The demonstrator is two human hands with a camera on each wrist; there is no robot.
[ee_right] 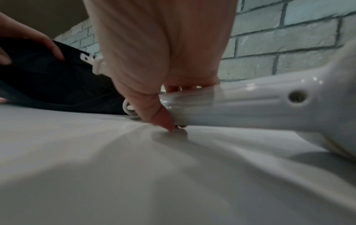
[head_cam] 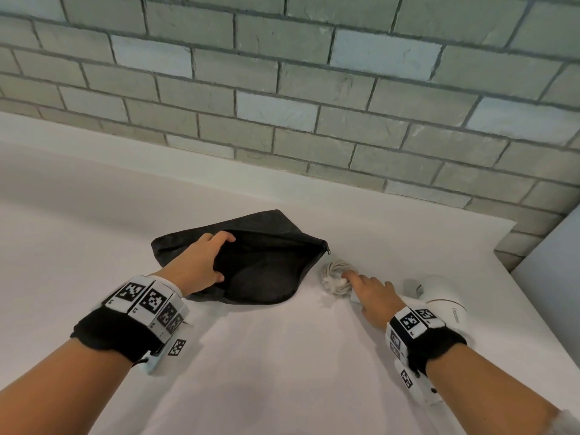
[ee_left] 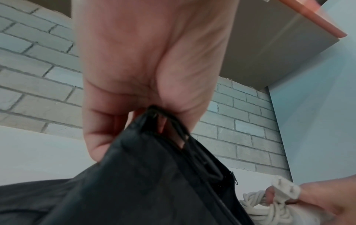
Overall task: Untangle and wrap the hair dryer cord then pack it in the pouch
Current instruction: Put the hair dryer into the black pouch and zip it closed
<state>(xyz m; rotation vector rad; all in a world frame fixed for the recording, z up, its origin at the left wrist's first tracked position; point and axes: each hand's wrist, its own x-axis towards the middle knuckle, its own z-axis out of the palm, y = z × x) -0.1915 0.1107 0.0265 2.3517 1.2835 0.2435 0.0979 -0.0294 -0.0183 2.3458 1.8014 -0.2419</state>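
Observation:
A black zip pouch [head_cam: 260, 271] lies on the white counter with its mouth gaping. My left hand [head_cam: 205, 262] grips the pouch's upper edge [ee_left: 154, 126] and holds it apart. The white hair dryer [head_cam: 445, 301] lies on its side at the right, its handle [ee_right: 221, 103] pointing towards the pouch. Its white cord [head_cam: 337, 276] is wound into a bundle just right of the pouch, and the plug [ee_left: 287, 190] sticks out of it. My right hand [head_cam: 373, 295] grips the dryer's handle end, index finger stretched onto the cord bundle.
A grey brick wall [head_cam: 314, 89] rises behind the white counter [head_cam: 282, 372]. A pale panel [head_cam: 552, 246] stands at the far right where the counter ends. Bare counter stretches to the left of the pouch and in front of both hands.

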